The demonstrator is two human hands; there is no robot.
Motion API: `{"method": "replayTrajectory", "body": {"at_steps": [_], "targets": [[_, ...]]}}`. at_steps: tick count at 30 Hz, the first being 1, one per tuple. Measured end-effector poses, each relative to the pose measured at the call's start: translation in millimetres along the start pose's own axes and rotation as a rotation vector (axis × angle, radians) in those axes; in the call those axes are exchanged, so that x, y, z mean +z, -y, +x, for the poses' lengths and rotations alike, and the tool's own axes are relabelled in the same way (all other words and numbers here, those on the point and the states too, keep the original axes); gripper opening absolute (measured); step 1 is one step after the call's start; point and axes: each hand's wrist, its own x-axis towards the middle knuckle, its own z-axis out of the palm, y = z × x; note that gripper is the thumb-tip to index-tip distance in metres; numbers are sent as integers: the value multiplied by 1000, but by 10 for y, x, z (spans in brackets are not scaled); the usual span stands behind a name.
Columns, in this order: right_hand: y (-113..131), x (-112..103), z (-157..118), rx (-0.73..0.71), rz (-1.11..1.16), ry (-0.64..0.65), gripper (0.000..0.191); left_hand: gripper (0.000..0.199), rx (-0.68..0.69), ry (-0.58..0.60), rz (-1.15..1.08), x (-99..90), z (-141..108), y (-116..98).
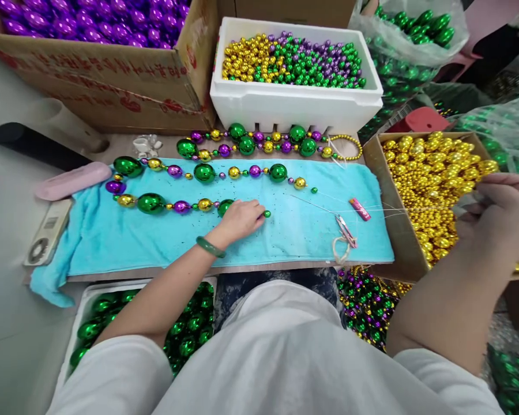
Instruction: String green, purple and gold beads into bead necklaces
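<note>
Across the blue towel [285,242] lies a looped strand of green, purple and gold beads [205,173]. My left hand [243,220], a green bangle on its wrist, has its fingers closed on the strand's lower row, beside a small green bead [267,214]. Over the gold bead box at the right, my right hand [497,210] is raised with fingers pinched together; thin threads run toward it from the strand, and what it pinches is too small to make out. Small scissors [345,229] and a pink lighter [360,209] rest on the towel's right part.
A white foam box [294,106] of small beads and a carton [112,86] of purple beads stand behind the towel. Another beaded strand [246,145] lies there. At the right is a carton [398,245] of gold beads; green beads [185,346] sit below the table edge.
</note>
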Motion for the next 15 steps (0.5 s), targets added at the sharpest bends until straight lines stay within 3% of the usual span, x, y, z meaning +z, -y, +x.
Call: {"method": "replayTrajectory", "body": {"at_steps": [7, 11, 13, 15], "targets": [[-415, 234, -78, 330, 39, 210, 28, 26, -76, 98, 190, -271, -344, 105], [-471, 422, -265, 474, 8, 484, 20, 22, -177, 218, 295, -322, -598, 321], [-461, 489, -305, 427, -45, 703, 22, 22, -270, 231, 360, -295, -716, 488], [-431, 529, -282, 309, -109, 801, 20, 26, -305, 201, 373, -259, -790, 666]]}}
